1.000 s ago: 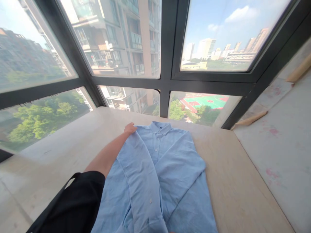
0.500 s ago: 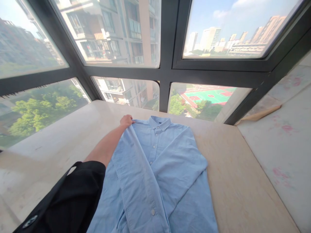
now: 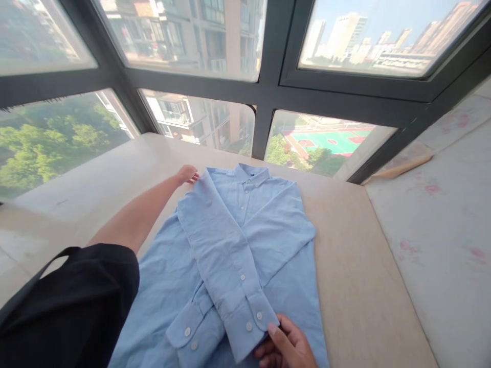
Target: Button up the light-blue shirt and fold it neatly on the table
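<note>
A light blue button-up shirt (image 3: pixel 284 266) lies face up, its collar toward the window and both sleeves folded across the front. The sleeve from the left side (image 3: pixel 220 230) crosses on top of the other one. At the bottom, my right hand (image 3: pixel 287 345) pinches the corner of the upper cuff (image 3: pixel 245 322), thumb above and fingers below. The other cuff (image 3: pixel 192 329) rests beside it on the left. My left hand (image 3: pixel 187 175) is just outside the shirt's left shoulder, fingers loosely apart with nothing in them.
The shirt is on a pale stone sill (image 3: pixel 356 266) in a bay window with dark frames (image 3: pixel 215 92). A wall with floral paper (image 3: pixel 429 230) bounds the right side, its paper peeling near the frame.
My left hand has let go of the shoulder and moved slightly left. My right hand has come into view, holding the upper cuff. The camera has tilted down, showing both cuffs.
</note>
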Motion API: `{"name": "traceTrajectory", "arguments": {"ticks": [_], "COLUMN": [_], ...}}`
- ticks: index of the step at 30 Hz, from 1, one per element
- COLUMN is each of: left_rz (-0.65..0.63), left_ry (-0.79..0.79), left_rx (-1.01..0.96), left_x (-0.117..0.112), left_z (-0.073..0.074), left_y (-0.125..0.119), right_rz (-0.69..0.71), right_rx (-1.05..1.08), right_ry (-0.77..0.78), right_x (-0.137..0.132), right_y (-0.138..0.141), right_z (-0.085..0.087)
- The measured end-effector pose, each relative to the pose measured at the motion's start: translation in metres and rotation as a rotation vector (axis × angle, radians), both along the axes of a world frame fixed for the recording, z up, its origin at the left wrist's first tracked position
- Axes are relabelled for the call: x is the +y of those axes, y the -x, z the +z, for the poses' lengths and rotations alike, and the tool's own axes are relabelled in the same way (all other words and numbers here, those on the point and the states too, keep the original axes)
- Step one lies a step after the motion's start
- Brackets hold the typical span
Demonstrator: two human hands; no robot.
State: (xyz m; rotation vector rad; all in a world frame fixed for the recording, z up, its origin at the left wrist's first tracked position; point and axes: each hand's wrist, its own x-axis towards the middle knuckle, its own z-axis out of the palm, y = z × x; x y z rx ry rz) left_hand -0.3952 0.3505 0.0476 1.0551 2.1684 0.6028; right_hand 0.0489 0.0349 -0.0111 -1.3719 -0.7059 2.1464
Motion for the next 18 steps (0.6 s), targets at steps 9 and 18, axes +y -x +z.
{"name": "traceTrajectory", "arguments": {"ticks": [9, 18], "left_rz": [0.064, -0.040], "left_ry": [0.077, -0.175], "left_rx": [-0.129, 0.142], "left_x": [-0.111, -0.166], "left_z": [0.005, -0.022], "left_y": [0.015, -0.001], "right_rz": [-0.021, -0.268], "right_rx": [-0.035, 0.149], "right_ry": [-0.137, -0.039], "right_x": [0.004, 0.003], "right_y": [0.006, 0.007], "right_z": [0.020, 0.035]}}
